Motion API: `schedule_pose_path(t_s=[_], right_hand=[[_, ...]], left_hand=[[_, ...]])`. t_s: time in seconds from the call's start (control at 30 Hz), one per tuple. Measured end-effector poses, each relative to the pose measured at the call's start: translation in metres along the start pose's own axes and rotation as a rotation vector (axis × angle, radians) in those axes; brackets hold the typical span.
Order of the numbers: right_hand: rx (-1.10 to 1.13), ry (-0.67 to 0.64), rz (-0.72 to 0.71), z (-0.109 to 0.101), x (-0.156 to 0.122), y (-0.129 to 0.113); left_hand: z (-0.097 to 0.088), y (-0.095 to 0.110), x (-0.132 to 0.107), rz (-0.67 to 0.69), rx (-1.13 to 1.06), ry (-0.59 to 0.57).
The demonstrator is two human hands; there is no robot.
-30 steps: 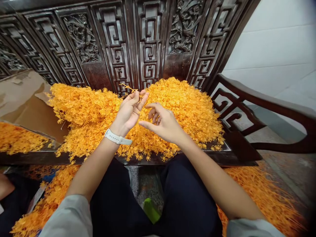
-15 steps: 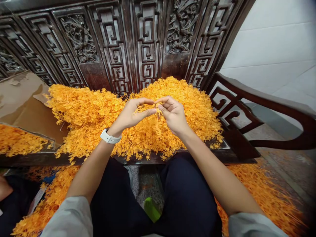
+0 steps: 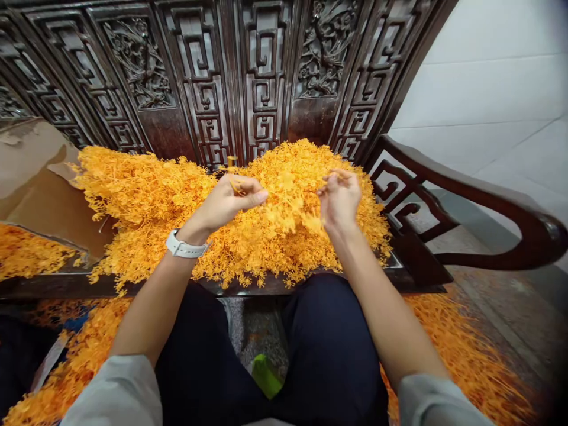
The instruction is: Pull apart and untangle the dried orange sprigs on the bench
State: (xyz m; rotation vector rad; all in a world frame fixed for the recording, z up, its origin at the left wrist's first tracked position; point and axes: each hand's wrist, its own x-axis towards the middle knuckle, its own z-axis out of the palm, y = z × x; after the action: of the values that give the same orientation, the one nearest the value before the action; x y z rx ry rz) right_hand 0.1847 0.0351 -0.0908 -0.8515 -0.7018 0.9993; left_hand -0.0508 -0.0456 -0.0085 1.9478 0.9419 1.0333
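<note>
A big heap of small orange plastic flower-like sprigs [image 3: 248, 248] lies on the dark wooden bench in front of me. Above its middle is my left hand [image 3: 228, 204], wearing a white watch band, thumb and fingers closed around a thin orange sprig [image 3: 238, 188]. My right hand [image 3: 341, 198] hovers over the heap's right part, fingers loosely bent and apart, with nothing visible in them. Between the hands, blurred orange sprigs [image 3: 288, 210] appear in the air, just above the heap.
A torn cardboard box [image 3: 53, 189] stands on the left, with more orange pieces beside it. The carved bench back [image 3: 231, 77] rises behind the heap, and a curved armrest [image 3: 479, 189] is at the right. Orange piles [image 3: 461, 349] cover the floor on both sides of my legs.
The hands were together over the heap, fingertips meeting around orange sprigs. They have drawn apart, the right one moving right and opening, and loose sprigs now show blurred between them.
</note>
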Motion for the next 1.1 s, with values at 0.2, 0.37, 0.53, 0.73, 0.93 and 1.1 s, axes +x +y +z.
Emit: schedule_pose_path(t_s=[0.2, 0.37, 0.53, 0.73, 0.93, 1.1], right_hand=[[-0.414, -0.253, -0.082, -0.002, -0.008, 0.003], [-0.362, -0.697, -0.008, 0.009, -0.035, -0.015], [-0.345, -0.819, -0.109, 0.015, -0.045, -0.015], [-0.32, -0.667, -0.126, 0.009, -0.038, -0.016], [-0.106, -0.517, -0.024, 0.012, -0.031, -0.011], [0.03, -0.162, 0.037, -0.008, 0.007, -0.019]], left_hand=[[0.002, -0.028, 0.005, -0.089, -0.155, 0.13], [0.016, -0.031, 0.008, -0.167, -0.178, -0.009], [0.03, -0.032, 0.008, -0.179, -0.157, -0.015], [0.044, -0.042, 0.012, -0.096, -0.023, 0.069], [0.05, -0.029, 0.012, -0.112, -0.108, -0.033], [0.057, -0.019, 0.0, -0.131, -0.113, -0.188]])
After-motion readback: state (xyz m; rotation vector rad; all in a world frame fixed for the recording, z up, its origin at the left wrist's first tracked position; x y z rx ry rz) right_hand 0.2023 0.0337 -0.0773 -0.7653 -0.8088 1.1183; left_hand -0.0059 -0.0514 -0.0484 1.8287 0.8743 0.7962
